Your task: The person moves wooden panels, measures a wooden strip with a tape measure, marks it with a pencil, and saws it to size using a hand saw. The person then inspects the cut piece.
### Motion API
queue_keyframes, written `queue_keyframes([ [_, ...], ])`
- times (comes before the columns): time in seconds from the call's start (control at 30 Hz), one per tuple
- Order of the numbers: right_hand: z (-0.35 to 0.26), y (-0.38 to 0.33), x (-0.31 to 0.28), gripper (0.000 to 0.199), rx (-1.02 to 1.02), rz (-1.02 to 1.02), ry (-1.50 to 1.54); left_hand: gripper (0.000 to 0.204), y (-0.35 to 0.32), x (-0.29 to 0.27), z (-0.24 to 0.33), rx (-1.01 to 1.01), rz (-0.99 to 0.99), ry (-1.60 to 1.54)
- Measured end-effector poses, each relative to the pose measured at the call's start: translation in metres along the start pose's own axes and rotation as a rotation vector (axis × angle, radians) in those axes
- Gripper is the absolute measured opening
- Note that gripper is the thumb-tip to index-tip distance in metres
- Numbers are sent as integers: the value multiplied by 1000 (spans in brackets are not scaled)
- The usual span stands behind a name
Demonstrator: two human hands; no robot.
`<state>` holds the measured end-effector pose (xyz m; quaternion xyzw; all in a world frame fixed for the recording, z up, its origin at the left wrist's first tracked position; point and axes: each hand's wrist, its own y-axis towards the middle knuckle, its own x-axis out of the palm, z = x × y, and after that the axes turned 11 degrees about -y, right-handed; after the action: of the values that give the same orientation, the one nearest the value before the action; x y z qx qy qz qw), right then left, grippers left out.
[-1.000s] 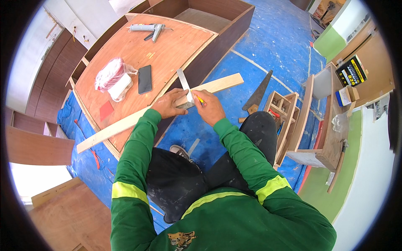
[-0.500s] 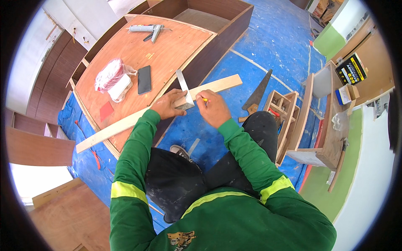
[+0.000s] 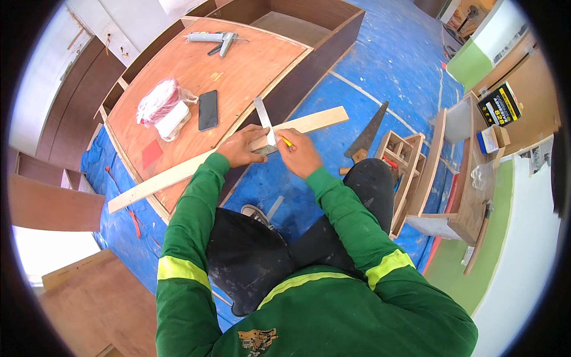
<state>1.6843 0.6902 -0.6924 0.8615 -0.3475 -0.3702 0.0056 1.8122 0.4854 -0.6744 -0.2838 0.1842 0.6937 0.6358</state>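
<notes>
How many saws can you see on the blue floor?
1: a hand saw with a dark blade and wooden handle lies on the blue floor sheet, right of the person's right hand. Others may be hidden.

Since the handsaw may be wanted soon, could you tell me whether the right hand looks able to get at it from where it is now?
Probably yes. The handsaw lies on the blue floor sheet just right of the right hand, with nothing between them. That hand holds a yellow pencil, which it might have to put down.
</notes>
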Motion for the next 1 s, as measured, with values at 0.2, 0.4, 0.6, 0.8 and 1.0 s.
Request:
queue_keyframes([
  [0.2, -16, -12, -33, 52, 97, -123, -236, 95, -3, -4, -9, -11, 16, 7],
  [0.4, 86, 3, 77, 53, 365, -193, 314, 92, 31, 8, 3, 144, -6, 28],
  [0.6, 31, 1, 62, 36, 623, -253, 429, 128, 6, 16, -14, 157, 90, -29],
  [0.8, 56, -10, 24, 32, 527, 115, 288, 141, 22, 15, 4, -6, -41, -164],
  [1.0, -17, -80, -162, 23, 252, 398, 873, 136, 19, -2, -10, -172, -142, -161],
])
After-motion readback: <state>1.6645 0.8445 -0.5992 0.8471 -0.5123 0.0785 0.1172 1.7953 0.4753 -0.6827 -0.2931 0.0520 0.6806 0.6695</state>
